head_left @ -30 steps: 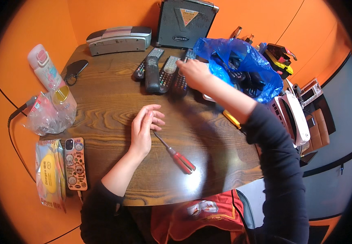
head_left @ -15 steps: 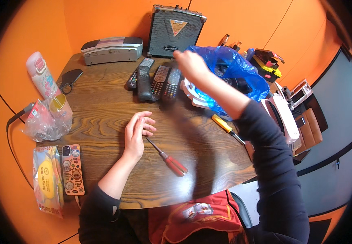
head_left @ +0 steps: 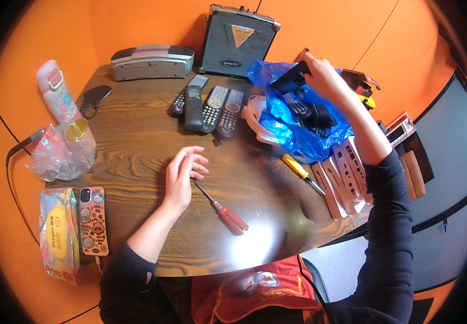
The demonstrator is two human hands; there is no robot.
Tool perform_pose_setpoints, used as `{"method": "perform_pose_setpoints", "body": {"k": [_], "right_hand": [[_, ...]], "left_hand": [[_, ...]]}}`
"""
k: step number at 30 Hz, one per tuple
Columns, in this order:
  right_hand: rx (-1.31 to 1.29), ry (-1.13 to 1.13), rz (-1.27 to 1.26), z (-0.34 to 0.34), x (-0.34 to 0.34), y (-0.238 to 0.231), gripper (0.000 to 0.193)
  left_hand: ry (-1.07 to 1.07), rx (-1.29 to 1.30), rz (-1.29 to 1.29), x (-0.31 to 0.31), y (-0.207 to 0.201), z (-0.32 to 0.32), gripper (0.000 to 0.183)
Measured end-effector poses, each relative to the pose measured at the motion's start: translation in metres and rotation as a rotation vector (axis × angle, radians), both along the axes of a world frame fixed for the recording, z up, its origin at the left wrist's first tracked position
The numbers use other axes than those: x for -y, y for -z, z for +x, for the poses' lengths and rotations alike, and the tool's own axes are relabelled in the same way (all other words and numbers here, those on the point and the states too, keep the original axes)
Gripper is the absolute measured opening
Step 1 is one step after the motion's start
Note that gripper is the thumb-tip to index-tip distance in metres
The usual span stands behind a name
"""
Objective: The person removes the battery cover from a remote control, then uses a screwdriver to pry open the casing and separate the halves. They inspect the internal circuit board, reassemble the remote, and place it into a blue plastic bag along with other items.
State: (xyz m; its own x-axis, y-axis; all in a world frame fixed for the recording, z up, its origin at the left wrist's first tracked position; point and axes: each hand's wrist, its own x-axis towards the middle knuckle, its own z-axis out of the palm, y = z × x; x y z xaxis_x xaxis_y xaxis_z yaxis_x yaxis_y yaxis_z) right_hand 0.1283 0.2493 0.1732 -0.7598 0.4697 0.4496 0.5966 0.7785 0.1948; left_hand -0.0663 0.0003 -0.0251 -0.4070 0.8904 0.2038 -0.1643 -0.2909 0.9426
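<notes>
From where I stand, a person in dark sleeves works at a brown wooden table point(head_left: 131, 132). Upper right of the frame, the right hand point(head_left: 324, 78) grips a black remote point(head_left: 289, 81) by its far end, tilted over the mouth of a crumpled blue bag point(head_left: 301, 148). The step in hand looks to be handling this remote at the bag; the next move seems to call for a firm pinch and a path clear of the thin plastic.

The remote is dark, long and glossy, with a bluish sheen; its buttons cannot be made out, so I name it by its shape. More remotes point(head_left: 299, 109) lie jumbled inside the bag. Four others lie side by side at upper centre, three showing button rows and one a worn, plain black surface.

The left hand point(head_left: 182, 175), at mid-frame, holds nothing, its fingers loosely curled above the wood. Just beside it is the tip of a red screwdriver point(head_left: 229, 217). A yellow screwdriver point(head_left: 296, 166) lies right of centre, near pale casings point(head_left: 347, 175).
</notes>
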Motion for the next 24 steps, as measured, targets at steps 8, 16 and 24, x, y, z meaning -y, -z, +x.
{"method": "perform_pose_setpoints", "body": {"k": [8, 16, 24], "right_hand": [[0.282, 0.356, 0.124, 0.008, -0.064, 0.085, 0.009], [-0.054, 0.149, 0.018, -0.031, -0.009, 0.055, 0.018], [0.290, -0.356, -0.149, -0.145, 0.099, 0.144, 0.046]], "left_hand": [[0.019, 0.017, -0.004, 0.001, -0.002, 0.002, 0.030], [-0.006, -0.030, 0.030, 0.001, 0.001, 0.002, 0.029], [-0.057, -0.055, 0.064, 0.002, -0.002, -0.002, 0.029]]}}
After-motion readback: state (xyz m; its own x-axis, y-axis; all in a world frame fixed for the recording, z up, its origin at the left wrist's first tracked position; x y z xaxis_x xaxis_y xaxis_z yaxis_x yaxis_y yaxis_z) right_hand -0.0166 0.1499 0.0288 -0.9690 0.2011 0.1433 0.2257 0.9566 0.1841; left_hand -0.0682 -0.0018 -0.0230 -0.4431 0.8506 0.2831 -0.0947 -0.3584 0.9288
